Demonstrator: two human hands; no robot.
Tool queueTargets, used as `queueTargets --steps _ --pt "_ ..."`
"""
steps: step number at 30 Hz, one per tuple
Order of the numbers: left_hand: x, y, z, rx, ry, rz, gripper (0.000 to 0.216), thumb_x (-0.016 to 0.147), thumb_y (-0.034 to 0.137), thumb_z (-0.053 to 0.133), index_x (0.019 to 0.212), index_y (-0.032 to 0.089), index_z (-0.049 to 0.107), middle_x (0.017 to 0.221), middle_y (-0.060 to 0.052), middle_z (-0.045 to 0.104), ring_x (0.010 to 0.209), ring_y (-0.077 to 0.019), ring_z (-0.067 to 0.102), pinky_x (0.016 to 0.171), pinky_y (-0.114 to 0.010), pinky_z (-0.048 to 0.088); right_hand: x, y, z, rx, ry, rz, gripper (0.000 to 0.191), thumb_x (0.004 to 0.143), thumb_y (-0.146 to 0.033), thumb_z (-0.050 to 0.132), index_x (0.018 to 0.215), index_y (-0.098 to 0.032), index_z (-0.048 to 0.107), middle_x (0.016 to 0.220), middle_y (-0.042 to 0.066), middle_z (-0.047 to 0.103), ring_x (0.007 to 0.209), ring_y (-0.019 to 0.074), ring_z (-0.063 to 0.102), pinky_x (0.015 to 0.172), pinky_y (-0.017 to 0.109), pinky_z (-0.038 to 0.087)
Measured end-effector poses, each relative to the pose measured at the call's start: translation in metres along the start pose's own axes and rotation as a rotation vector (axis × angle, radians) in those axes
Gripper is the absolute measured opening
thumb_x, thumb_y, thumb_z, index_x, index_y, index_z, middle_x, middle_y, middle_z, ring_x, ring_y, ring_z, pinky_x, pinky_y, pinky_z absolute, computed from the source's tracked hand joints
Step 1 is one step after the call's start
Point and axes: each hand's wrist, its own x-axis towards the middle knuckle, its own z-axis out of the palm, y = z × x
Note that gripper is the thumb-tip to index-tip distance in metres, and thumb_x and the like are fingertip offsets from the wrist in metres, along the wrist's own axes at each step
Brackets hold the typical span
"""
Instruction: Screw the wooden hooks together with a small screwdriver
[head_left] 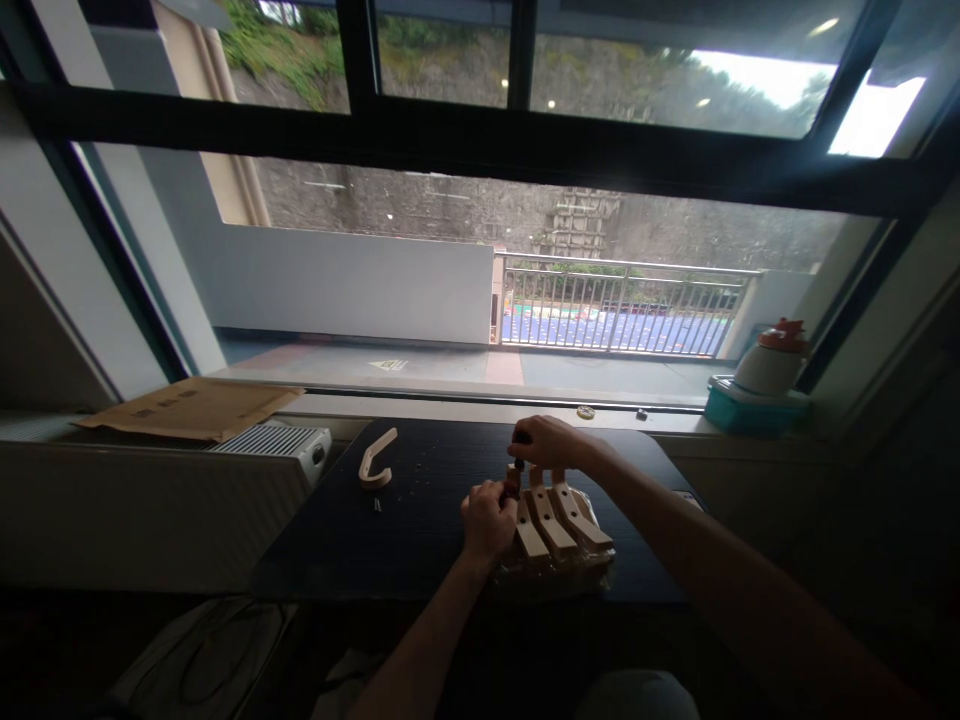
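Observation:
Pale wooden hook pieces (553, 522), with dark round holes, lie side by side on a clear plastic-wrapped bundle (592, 572) near the table's front. My left hand (489, 520) is closed at the leftmost piece (532, 540), its fingertips around its upper part; a dark reddish bit shows there, too dim to name. Just above, my right hand (551, 442) is closed on a short dark tool (519, 463) like a screwdriver, pointing down at that piece's upper end. Its tip is hard to make out. A separate wooden hook (375, 470) lies at the left, with small screws (377, 505) below it.
The dark table (360, 560) stands against a window sill. A brown envelope (195, 405) rests on the white radiator (277, 440) at the left. On the sill are a teal box (750, 405) with a white bottle (772, 362), a small ring (585, 411) and a dark bit (641, 415).

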Motion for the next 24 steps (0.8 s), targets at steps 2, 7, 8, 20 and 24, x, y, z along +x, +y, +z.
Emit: queueTargets --steps 2,7,8,20,24 --pt "0.0 0.0 0.001 0.021 0.006 0.014 0.018 0.077 0.02 0.047 0.085 0.021 0.063 0.089 -0.002 0.064 0.092 -0.02 0.053 0.084 -0.034 0.035 -0.001 0.003 0.001 0.02 0.05 -0.015 0.025 0.08 -0.037 0.054 0.093 -0.017 0.063 0.082 0.005 0.066 0.066 0.0122 0.056 0.056 0.022 0.037" --pt "0.0 -0.001 0.003 0.079 0.013 0.04 0.015 0.078 0.026 0.049 0.085 0.022 0.062 0.087 -0.002 0.063 0.09 -0.0201 0.053 0.085 -0.035 0.035 -0.002 0.006 0.001 0.055 0.058 -0.068 0.022 0.081 -0.032 0.052 0.095 -0.018 0.062 0.084 0.003 0.066 0.068 0.0114 0.057 0.057 0.021 0.038" --pt "0.0 -0.001 0.002 0.087 0.009 0.04 0.015 0.079 0.026 0.049 0.085 0.022 0.062 0.087 -0.002 0.063 0.091 -0.02 0.053 0.085 -0.035 0.035 -0.002 0.006 0.001 0.05 0.06 -0.06 0.022 0.082 -0.032 0.051 0.094 -0.018 0.062 0.084 0.003 0.066 0.067 0.0114 0.056 0.057 0.021 0.038" --pt "-0.001 0.002 0.0 0.125 -0.003 0.012 0.012 0.081 0.027 0.05 0.08 0.022 0.06 0.088 -0.002 0.062 0.094 -0.0194 0.053 0.086 -0.035 0.034 -0.006 0.002 0.0 -0.027 0.114 0.004 0.026 0.081 -0.038 0.052 0.092 -0.018 0.064 0.08 0.003 0.066 0.065 0.0118 0.055 0.056 0.022 0.035" --pt "-0.001 0.001 0.002 0.119 0.0 0.014 0.013 0.081 0.029 0.05 0.081 0.021 0.061 0.089 -0.002 0.061 0.095 -0.02 0.052 0.086 -0.035 0.034 -0.008 0.002 -0.004 -0.013 0.084 -0.08 0.02 0.08 -0.03 0.051 0.09 -0.02 0.066 0.078 0.001 0.066 0.062 0.0097 0.054 0.057 0.021 0.035"
